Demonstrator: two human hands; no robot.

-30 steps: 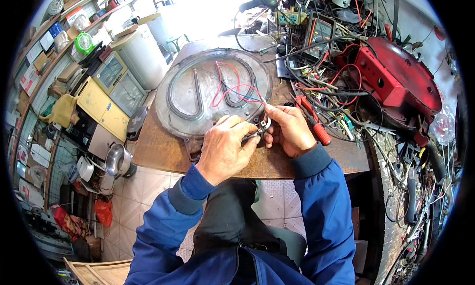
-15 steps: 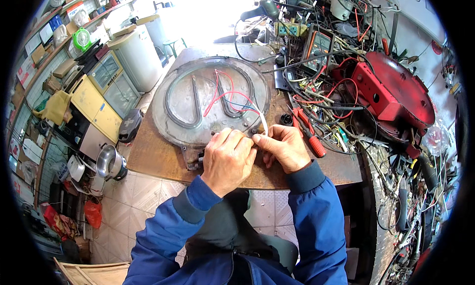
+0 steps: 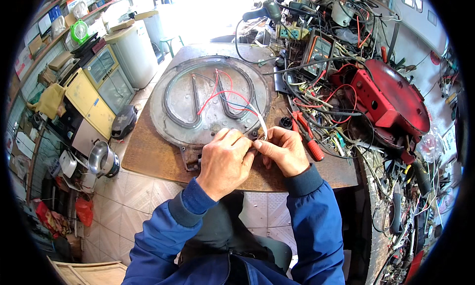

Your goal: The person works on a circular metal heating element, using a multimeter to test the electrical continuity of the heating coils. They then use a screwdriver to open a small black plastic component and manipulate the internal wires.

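A round grey metal heating plate [image 3: 170, 87], like the half of an electric griddle, lies on the wooden table with its curved heating element [image 3: 196, 99] showing. Red and blue wires [image 3: 235, 93] rise from it and run into a white sleeved cable [image 3: 262, 124]. The lower end of that cable goes into my right hand [image 3: 284, 154], whose thumb and forefinger are pinched closed on it. My left hand [image 3: 226, 161] is closed just beside it, its fingertips meeting the right thumb near the plate's front edge. What the left fingers grip is hidden behind the hand.
Right of my hands lie red-handled pliers [image 3: 303, 124], a red screwdriver [image 3: 315, 149] and a small black round part [image 3: 285, 122]. Tangled wires, a multimeter [image 3: 317, 52] and a red round appliance shell [image 3: 391, 99] crowd the right side. The wooden table [image 3: 148, 151] ends close before me.
My hands keep nearly the same place, still close together. The white cable's lower end is bent a little differently at the right fingers. The whole view has shifted slightly.
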